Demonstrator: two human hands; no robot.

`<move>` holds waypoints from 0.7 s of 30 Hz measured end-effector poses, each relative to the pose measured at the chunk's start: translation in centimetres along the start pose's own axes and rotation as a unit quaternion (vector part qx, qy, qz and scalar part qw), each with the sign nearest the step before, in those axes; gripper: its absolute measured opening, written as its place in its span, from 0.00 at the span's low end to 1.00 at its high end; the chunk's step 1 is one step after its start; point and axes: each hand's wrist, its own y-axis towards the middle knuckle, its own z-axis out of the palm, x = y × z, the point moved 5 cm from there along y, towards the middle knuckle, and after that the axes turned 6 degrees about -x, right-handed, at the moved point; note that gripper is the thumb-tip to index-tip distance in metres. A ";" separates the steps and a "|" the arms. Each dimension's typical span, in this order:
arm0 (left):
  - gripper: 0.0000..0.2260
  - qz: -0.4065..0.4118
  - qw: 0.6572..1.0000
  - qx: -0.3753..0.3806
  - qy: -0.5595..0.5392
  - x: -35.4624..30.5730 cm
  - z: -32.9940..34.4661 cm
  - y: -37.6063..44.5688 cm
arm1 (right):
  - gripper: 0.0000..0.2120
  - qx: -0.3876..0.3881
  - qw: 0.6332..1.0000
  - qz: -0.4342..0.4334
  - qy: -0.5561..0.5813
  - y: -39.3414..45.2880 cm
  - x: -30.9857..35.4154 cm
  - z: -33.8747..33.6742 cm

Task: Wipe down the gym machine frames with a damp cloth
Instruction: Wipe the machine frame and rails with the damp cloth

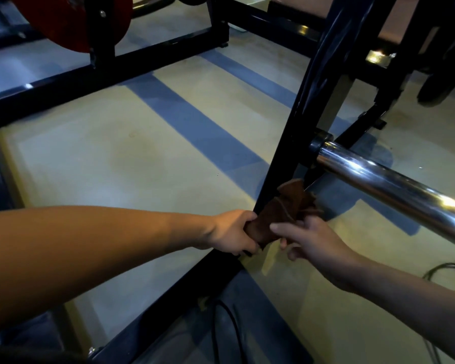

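Brown and crumpled, the cloth (279, 216) is bunched around the lower end of a black slanted frame bar (297, 122) in the lower middle of the frame, just above where that bar meets a black base rail (184, 287) running toward the bottom left. Its upper edge sticks up ragged and folded beside the bar; its lower part is wrapped tight. Whether it is damp cannot be told.

The left hand (231, 232) has a narrow grip, fingers curled round the cloth's lower left end and the bar behind it. The right hand (307, 237) pinches the cloth's right side, thumb laid across the front, the other fingers bent beneath.

Right of the hands a polished chrome sleeve (384, 185) juts from the frame toward the right edge, bright with reflections. At the upper left a red weight plate (71, 22) hangs above another black rail (111, 72) crossing the picture diagonally.

The floor (116, 158) is pale beige and smooth, with broad blue-grey stripes running from upper middle toward lower right. Dark cables (447, 271) lie on it at the right edge. Lighting is dim, with glints on the painted steel.
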 end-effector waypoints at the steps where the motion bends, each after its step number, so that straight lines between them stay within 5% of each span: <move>1: 0.13 -0.011 0.999 0.013 -0.038 0.1 0.3 -0.1 | 0.12 -0.029 0.994 -0.056 -0.084 -0.2 0.0 -0.2; 6: 0.18 -0.012 0.993 0.038 -0.108 -1.6 1.0 -0.9 | 0.11 -0.068 0.980 -0.164 -0.092 -0.7 1.1 -0.4; 10: 0.25 -0.055 0.996 0.072 0.028 -2.1 0.4 -0.7 | 0.14 -0.142 0.945 -0.267 -0.127 -0.9 4.5 -1.1; 12: 0.16 -0.075 0.988 0.044 0.124 -1.0 -0.5 -0.2 | 0.17 -0.161 0.903 -0.335 -0.215 -0.7 6.1 -1.6; 15: 0.16 -0.122 0.958 -0.030 0.259 0.7 -1.7 -0.5 | 0.27 -0.185 0.806 -0.451 -0.336 -0.5 7.6 -1.9; 18: 0.20 -0.153 0.953 -0.059 0.256 1.2 -1.7 -1.2 | 0.31 -0.182 0.622 -0.481 -0.591 0.9 6.9 -0.7; 21: 0.08 -0.171 0.959 -0.037 0.224 1.5 -0.4 -1.2 | 0.35 -0.144 0.549 -0.432 -0.701 3.3 2.8 0.2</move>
